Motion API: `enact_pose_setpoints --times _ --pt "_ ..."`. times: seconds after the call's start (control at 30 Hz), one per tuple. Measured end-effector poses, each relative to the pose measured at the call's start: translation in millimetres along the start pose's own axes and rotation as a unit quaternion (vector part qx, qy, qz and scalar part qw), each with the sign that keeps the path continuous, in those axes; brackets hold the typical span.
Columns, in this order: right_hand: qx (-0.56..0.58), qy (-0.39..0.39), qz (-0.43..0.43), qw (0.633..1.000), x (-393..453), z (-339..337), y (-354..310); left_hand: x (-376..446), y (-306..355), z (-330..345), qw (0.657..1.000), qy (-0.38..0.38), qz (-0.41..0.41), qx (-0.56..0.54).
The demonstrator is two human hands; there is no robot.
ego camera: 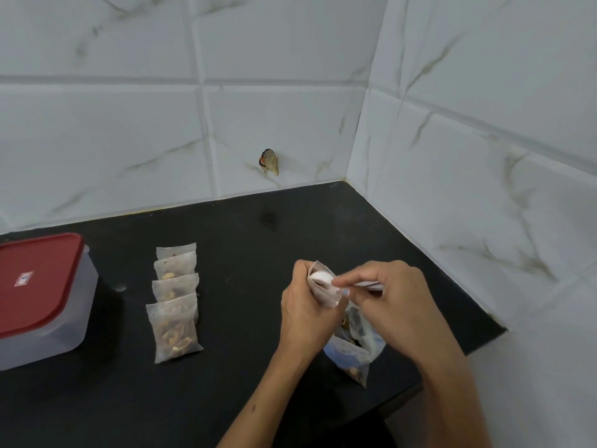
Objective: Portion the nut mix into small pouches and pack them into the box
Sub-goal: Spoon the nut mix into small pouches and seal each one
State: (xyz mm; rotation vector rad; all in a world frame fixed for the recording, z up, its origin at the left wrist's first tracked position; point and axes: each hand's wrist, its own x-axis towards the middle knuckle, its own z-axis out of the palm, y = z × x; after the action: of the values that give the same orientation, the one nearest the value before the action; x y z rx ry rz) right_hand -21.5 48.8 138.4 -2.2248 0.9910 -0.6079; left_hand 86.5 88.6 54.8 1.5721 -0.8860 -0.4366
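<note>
We hold a small pouch (324,287) open in the left hand (305,315). The right hand (389,302) grips a white spoon (323,279) at its mouth, above the nut-mix bag (353,354). Four filled pouches (174,302) lie beside the red-lidded box (42,299) on the worktop (258,240).

A black stone surface (245,240) fills a corner of white marble-patterned tiled walls (129,124). At its far left stands a translucent plastic box with a red lid (38,299). Right of the box, four small translucent filled pouches (176,302) lie in an overlapping row running front to back. Further right, near the surface's front edge, a larger clear plastic bag of nut mix (353,350) stands below both hands.
</note>
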Motion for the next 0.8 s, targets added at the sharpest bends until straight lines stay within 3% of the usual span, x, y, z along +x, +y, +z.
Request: enact_pose_setpoints --times 0.13,0.23,0.47,0.53,0.63,0.8 --pt "0.023 -0.029 0.007 0.999 0 -1 7 -1 0 0 1.000 -0.015 -0.006 0.001" --pt "0.080 0.042 0.035 0.995 -1 -2 13 -1 0 2 1.000 -0.025 -0.017 0.001" --pt "0.295 0.121 0.207 0.925 4 -7 28 0 -2 4 0.999 -0.003 -0.033 0.027" --pt "0.280 0.130 0.238 0.921 5 -4 42 2 -5 2 0.997 0.014 -0.060 0.044" --pt "0.154 0.092 0.264 0.947 10 11 63 5 -11 2 0.991 0.011 -0.119 0.067" --pt "0.012 0.041 0.232 0.972 21 46 77 15 -21 7 0.977 -0.004 -0.198 0.084"
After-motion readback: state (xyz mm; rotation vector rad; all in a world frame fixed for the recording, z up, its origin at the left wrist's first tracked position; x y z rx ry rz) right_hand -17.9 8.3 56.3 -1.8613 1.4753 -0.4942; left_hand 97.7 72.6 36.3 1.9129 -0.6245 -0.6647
